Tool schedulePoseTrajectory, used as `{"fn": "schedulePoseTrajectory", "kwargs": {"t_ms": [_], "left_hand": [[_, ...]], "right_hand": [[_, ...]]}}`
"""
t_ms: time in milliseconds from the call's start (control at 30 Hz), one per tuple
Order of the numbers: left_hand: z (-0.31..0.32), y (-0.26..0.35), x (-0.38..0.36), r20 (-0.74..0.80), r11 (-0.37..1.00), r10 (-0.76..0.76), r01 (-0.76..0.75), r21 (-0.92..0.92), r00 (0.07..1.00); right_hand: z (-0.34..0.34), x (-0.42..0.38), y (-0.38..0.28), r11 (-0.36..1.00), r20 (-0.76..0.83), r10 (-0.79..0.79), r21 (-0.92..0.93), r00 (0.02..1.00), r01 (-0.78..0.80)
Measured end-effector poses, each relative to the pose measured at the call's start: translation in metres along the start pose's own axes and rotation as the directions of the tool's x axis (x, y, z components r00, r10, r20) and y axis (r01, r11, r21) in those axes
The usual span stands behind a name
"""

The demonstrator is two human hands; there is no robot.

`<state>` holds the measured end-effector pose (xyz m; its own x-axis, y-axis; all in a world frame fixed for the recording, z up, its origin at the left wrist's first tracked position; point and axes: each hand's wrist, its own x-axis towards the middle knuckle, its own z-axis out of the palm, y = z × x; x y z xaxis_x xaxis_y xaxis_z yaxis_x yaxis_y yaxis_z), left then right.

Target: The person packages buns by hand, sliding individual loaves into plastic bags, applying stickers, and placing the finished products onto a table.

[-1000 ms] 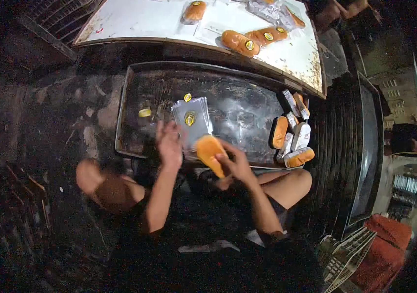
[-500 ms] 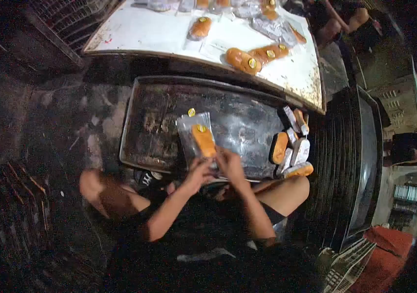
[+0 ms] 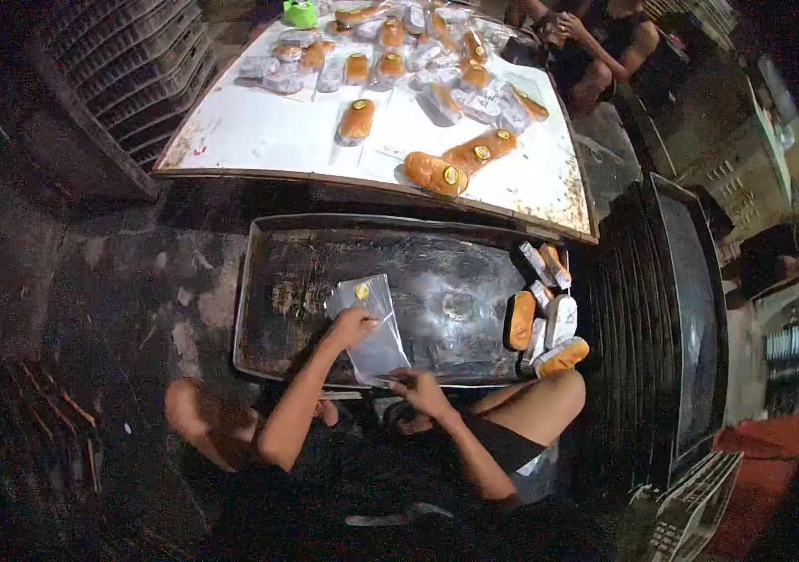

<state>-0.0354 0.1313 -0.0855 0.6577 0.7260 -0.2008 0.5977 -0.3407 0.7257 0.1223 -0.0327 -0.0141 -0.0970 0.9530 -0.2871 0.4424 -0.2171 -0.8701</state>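
Clear plastic bags [image 3: 381, 356], flat and with a yellow round label [image 3: 362, 291] near the top, lie over the front part of a dark metal tray [image 3: 315, 253]. My left hand [image 3: 351, 328] is closed at their upper left side, fingertips pinched on the plastic. At the lower end, my right hand [image 3: 425, 393] pinches the bag's edge between thumb and fingers. No bread shows inside these bags. Several bread rolls [image 3: 520, 321] with white printed wrapping sit in a pile at the tray's right end, apart from both hands.
Beyond the tray stands a white table [image 3: 259, 131] bearing several bagged rolls [image 3: 357, 122] and a green item [image 3: 300, 13]. Stacked trays [image 3: 689, 309] rise at right, stacked crates [image 3: 137, 75] at far left. Another person [image 3: 596, 51] sits at the back right.
The roll that was in the bag between my hands is gone from there. My left hand has moved up onto the bags, my right hand lower. The view has tilted up, showing more table.
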Motion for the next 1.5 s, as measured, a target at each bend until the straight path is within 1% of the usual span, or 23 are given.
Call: {"fn": "schedulePoseTrajectory", "kwargs": {"t_ms": [100,133,233,333,400,467,533,733,867,933,1000,1067,1100,1133,1167,1200,1233,1267,1333,1367,1400,1433,1500], "left_hand": [[-0.008,0.054,-0.021,0.141,0.774,-0.049,0.127,-0.621,0.989],[-0.007,0.079,-0.03,0.123,0.694,0.005,0.085,-0.715,0.992],[-0.011,0.11,-0.046,0.11,0.862,0.031,0.029,-0.506,0.993],[0.005,0.11,-0.056,0.167,0.812,-0.058,0.144,-0.566,0.984],[0.019,0.117,-0.067,0.228,0.812,-0.082,0.197,-0.549,0.97],[0.031,0.121,-0.071,0.093,0.805,-0.023,0.073,-0.589,0.995],[0.031,0.121,-0.069,0.02,0.962,-0.011,0.016,-0.272,1.0],[0.034,0.15,-0.078,-0.038,0.925,-0.22,0.196,-0.324,0.975],[0.044,0.161,-0.078,-0.35,0.943,-0.105,-0.018,-0.331,0.931],[0.033,0.174,-0.086,-0.491,0.968,-0.095,-0.035,-0.249,0.866],[0.029,0.174,-0.092,-0.43,0.972,-0.044,-0.06,-0.225,0.902],[0.04,0.166,-0.087,-0.484,0.848,-0.146,-0.143,-0.51,0.863],[0.048,0.164,-0.083,-0.467,0.595,-0.333,-0.201,-0.778,0.819],[0.046,0.156,-0.08,-0.472,0.594,-0.336,-0.206,-0.778,0.815],[0.038,0.143,-0.078,-0.187,0.068,-0.431,-0.174,-0.982,0.883],[0.03,0.126,-0.077,0.106,-0.478,-0.351,-0.081,-0.875,0.93],[0.029,0.102,-0.08,0.071,-0.347,-0.335,-0.053,-0.936,0.94],[0.025,0.093,-0.082,0.073,-0.346,-0.339,-0.053,-0.937,0.938],[0.02,0.083,-0.083,0.043,-0.241,-0.557,-0.112,-0.964,0.829],[0.014,0.088,-0.085,-0.045,-0.214,-0.603,-0.216,-0.953,0.797],[0.007,0.09,-0.088,-0.044,-0.214,-0.61,-0.218,-0.952,0.791],[0.0,0.092,-0.091,-0.008,-0.3,-0.626,-0.25,-0.92,0.78],[-0.009,0.089,-0.094,0.018,-0.393,-0.636,-0.304,-0.868,0.772]], "right_hand": [[0.001,0.003,-0.033,0.981,-0.144,0.079,0.188,0.986,-0.051],[0.005,0.015,-0.027,0.981,-0.358,-0.13,0.09,0.925,0.173],[-0.006,0.009,-0.018,0.977,-0.278,0.026,0.211,0.96,0.034],[-0.015,-0.012,-0.016,0.979,-0.105,0.196,-0.029,0.975,-0.2],[-0.001,-0.022,0.006,0.988,-0.287,0.063,0.154,0.956,-0.019],[0.001,-0.021,0.019,0.989,-0.293,0.15,0.047,0.944,-0.142],[0.001,-0.024,0.022,0.987,-0.224,0.041,-0.139,0.974,-0.074],[-0.001,-0.045,-0.002,0.984,-0.469,0.154,-0.01,0.87,-0.18],[-0.006,-0.028,0.008,0.995,-0.516,0.047,-0.047,0.855,-0.083],[-0.032,-0.012,-0.004,0.582,0.113,0.431,0.723,0.895,-0.372],[-0.035,0.004,-0.012,0.412,0.043,0.363,0.889,0.931,-0.202],[-0.029,0.012,-0.024,0.213,-0.049,0.304,0.977,0.952,-0.017],[-0.021,0.011,-0.031,-0.002,-0.101,0.234,0.995,0.967,0.104],[-0.013,0.01,-0.035,-0.226,-0.164,0.178,0.953,0.97,0.202],[-0.005,0.007,-0.038,-0.282,0.011,0.109,0.959,0.994,0.02],[-0.005,0.005,-0.039,-0.281,0.017,0.107,0.96,0.994,0.013],[-0.009,0.0,-0.043,-0.052,0.17,0.156,0.985,0.973,-0.164],[-0.013,-0.005,-0.044,0.167,0.301,0.237,0.924,0.924,-0.344],[-0.039,0.032,0.098,0.925,-0.16,0.264,0.322,0.951,-0.202],[-0.084,0.032,0.061,0.803,-0.495,0.337,-0.293,0.801,-0.519],[-0.106,0.042,0.12,0.835,-0.799,-0.219,-0.45,0.56,-0.316],[-0.134,0.04,0.118,0.668,-0.862,-0.046,-0.403,0.505,-0.626],[-0.135,0.033,0.15,0.45,-0.803,-0.175,-0.58,0.57,-0.679]]}}
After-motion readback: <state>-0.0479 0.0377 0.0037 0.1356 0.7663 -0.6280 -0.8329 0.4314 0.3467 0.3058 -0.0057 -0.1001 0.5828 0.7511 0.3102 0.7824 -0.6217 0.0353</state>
